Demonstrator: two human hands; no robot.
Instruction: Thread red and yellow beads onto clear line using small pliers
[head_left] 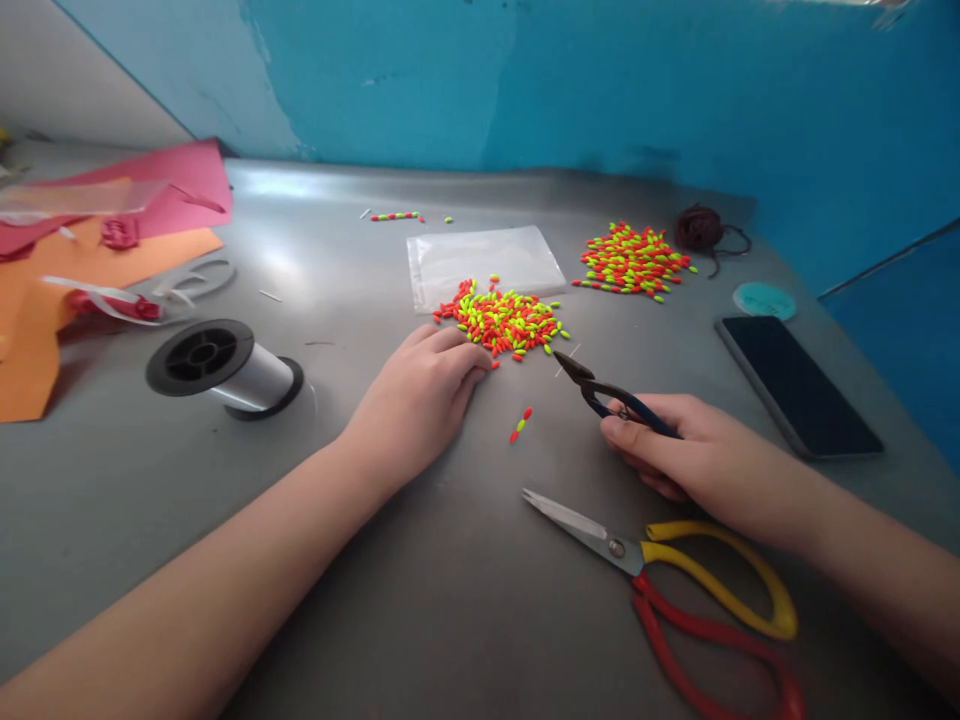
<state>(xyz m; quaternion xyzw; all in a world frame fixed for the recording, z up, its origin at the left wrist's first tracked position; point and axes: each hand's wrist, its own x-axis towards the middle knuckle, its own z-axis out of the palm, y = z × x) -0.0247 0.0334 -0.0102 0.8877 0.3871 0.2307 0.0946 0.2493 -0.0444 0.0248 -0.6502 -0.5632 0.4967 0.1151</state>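
Note:
My left hand (430, 388) rests at the near edge of a loose pile of red and yellow-green beads (514, 322). Its fingers are curled together, and a red bead (495, 365) shows right at the index fingertip; what the fingers hold is hidden. In my right hand (679, 440) is a pair of dark-handled pliers (589, 380), pointing towards the pile. A thin pale strand (568, 360) lies by the pliers' tip. Between the hands a short row of red and yellow-green beads (521, 425) lies on the grey table (420, 620).
Scissors (611, 545) with yellow and red handles lie in front. A spool of clear line (259, 378) stands left, near coloured paper (161, 255). Behind are a plastic bag (480, 255), a second bead pile (630, 262) and dark yarn (699, 230). A phone (799, 385) lies right.

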